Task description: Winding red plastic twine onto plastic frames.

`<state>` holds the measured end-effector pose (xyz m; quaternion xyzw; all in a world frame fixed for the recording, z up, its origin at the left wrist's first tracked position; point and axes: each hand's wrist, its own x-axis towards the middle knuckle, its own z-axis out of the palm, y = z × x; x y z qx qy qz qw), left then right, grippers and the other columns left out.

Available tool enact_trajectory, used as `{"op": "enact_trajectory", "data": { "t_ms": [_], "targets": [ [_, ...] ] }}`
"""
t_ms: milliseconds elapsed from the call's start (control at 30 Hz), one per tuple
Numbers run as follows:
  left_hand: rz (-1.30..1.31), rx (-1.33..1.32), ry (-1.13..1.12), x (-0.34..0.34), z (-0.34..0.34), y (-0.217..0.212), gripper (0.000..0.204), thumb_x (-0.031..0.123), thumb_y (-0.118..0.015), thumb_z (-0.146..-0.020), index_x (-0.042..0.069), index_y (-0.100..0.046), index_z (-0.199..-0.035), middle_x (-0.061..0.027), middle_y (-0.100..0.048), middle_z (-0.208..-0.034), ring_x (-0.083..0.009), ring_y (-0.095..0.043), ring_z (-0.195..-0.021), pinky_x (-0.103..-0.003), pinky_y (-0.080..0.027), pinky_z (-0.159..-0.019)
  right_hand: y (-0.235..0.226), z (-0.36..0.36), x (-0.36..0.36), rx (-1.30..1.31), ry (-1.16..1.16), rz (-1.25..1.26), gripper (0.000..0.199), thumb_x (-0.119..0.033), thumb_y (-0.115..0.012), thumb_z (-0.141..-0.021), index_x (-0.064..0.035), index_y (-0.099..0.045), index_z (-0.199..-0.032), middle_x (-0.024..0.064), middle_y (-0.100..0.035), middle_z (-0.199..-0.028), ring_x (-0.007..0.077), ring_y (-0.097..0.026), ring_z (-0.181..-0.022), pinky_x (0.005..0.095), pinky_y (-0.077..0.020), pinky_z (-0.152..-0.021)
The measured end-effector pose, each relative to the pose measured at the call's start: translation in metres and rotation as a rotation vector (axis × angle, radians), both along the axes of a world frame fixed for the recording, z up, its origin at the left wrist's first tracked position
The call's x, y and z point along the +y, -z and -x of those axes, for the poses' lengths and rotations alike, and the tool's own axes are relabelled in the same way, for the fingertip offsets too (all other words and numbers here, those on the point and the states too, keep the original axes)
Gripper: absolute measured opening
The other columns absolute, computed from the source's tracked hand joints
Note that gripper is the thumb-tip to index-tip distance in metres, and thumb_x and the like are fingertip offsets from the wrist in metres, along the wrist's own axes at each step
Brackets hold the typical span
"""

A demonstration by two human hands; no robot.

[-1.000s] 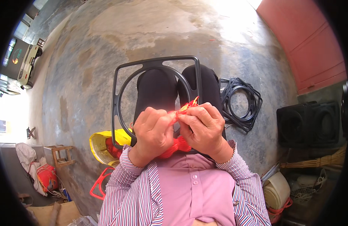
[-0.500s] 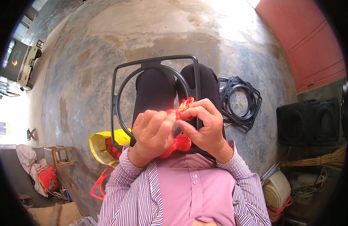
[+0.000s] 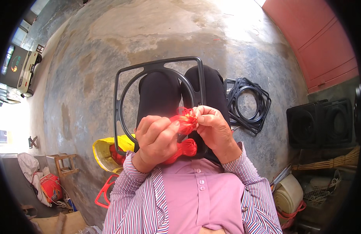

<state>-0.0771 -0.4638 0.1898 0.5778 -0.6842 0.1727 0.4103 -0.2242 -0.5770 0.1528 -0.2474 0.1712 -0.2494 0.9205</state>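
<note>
More of the red bundle point(image 3: 185, 123), perhaps twine, now shows: the left hand point(image 3: 157, 139) grips it, the right hand point(image 3: 214, 130) pinches its end near the black frame's point(image 3: 197, 97) right edge.

- Frame point(image 3: 149, 67) on both thighs point(image 3: 159, 95), overhanging left one; its right rail crosses right thigh
- Strand bundle point(image 3: 185, 123) between left hand point(image 3: 157, 138) and right hand point(image 3: 213, 128), above lap
- Second bundle point(image 3: 186, 148) just behind it, closer to torso
- Sack point(image 3: 100, 156) on floor left of left thigh, partly behind frame's near-left corner in view; more strands point(image 3: 116, 154) inside
- Another frame point(image 3: 103, 193) behind sack, by left sleeve
- Stool point(image 3: 63, 165) farther left
- Frame pile point(image 3: 237, 103) on floor, right of right thigh
- Far left, ahead: vehicle point(image 3: 24, 72)
- Far right, ahead: door point(image 3: 313, 43)
- Broom point(image 3: 328, 159) behind door, right side
</note>
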Motion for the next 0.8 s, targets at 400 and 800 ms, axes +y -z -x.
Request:
{"op": "enact_trajectory", "data": {
  "t_ms": [400, 800],
  "targets": [
    [-0.279, 0.628, 0.026, 0.001, -0.001, 0.003, 0.025, -0.008, -0.073, -0.071, 0.003, -0.062, -0.091, -0.0096, -0.060, -0.090, -0.0207, -0.059, -0.072, -0.028, -0.049, -0.063, 0.004, 0.001, 0.003, 0.052, 0.030, 0.183, 0.004, -0.006, -0.067, -0.084, -0.0034, -0.064, -0.085, 0.0012, -0.063, -0.083, 0.0068, -0.057, -0.074, 0.0217, -0.0469, -0.071],
    [-0.430, 0.263, 0.037, -0.003, -0.002, -0.008, 0.024, -0.002, -0.069, -0.072, 0.000, -0.066, -0.096, -0.0119, -0.065, -0.080, -0.0263, -0.057, -0.065, -0.035, -0.047, -0.059, -0.013, 0.001, -0.003, 0.326, 0.230, 0.901, 0.028, -0.011, -0.072, -0.081, -0.0004, -0.064, -0.106, 0.0100, -0.065, -0.104, 0.0136, -0.062, -0.085, 0.0270, -0.0489, -0.078]
  ]
}}
